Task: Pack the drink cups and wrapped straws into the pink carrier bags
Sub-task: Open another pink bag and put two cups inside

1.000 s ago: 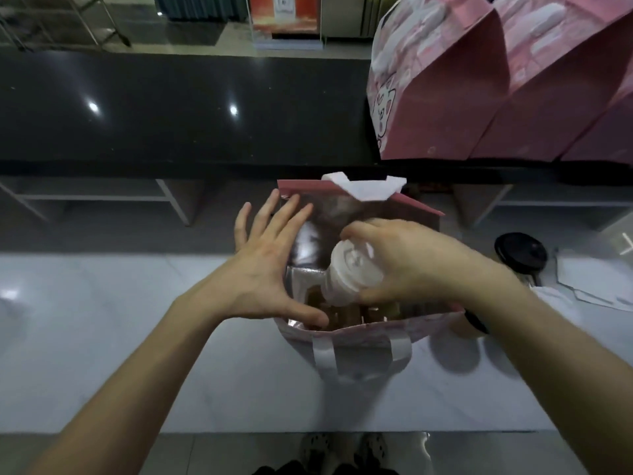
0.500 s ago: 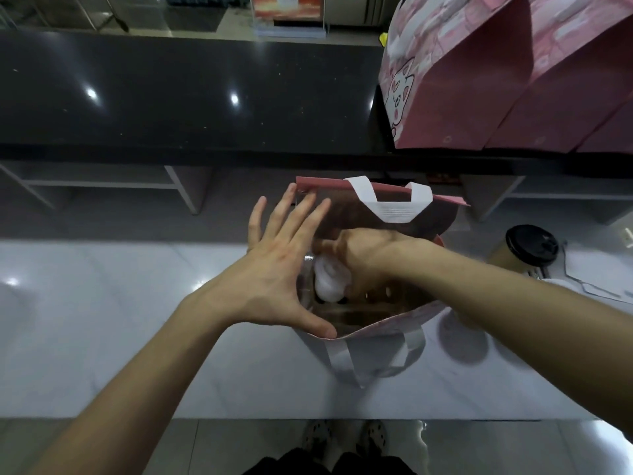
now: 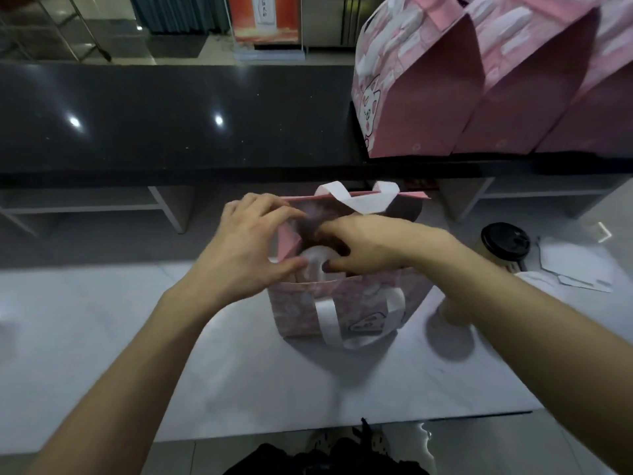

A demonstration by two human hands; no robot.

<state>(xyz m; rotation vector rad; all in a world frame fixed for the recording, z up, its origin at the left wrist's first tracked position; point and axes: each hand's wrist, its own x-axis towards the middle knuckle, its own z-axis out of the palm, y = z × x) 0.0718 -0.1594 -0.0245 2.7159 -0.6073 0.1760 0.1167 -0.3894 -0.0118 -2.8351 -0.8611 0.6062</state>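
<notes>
A: What are the hands doing at the pink carrier bag (image 3: 346,303)?

B: The left hand (image 3: 246,248) curls round the bag's left upper corner, fingers over the rim and thumb pressed on the near edge, so it pinches the paper wall. The right hand (image 3: 366,248) reaches into the bag's mouth, fingers bent down beside the white-lidded cup (image 3: 315,260). Whether it actually clasps the cup I cannot tell; the fingertips are hidden inside.

A: And the cup?

B: It sits inside the bag, at its left side, only the pale domed lid showing, blurred.

A: What is the bag like?

B: Stiff pink paper, box-shaped, with flat white ribbon handles; the near one hangs down its front, the far one folds over the back rim. A small cartoon face is printed low on the front. No writing can be read.

A: Anything else around it?

B: Right of the bag stands a tan cup with a black lid (image 3: 503,243), and past that some white paper sheets (image 3: 575,265). Behind the bag, on the dark glossy counter (image 3: 171,114), more pink bags (image 3: 462,90) stand in a row, one showing a cartoon cat.
</notes>
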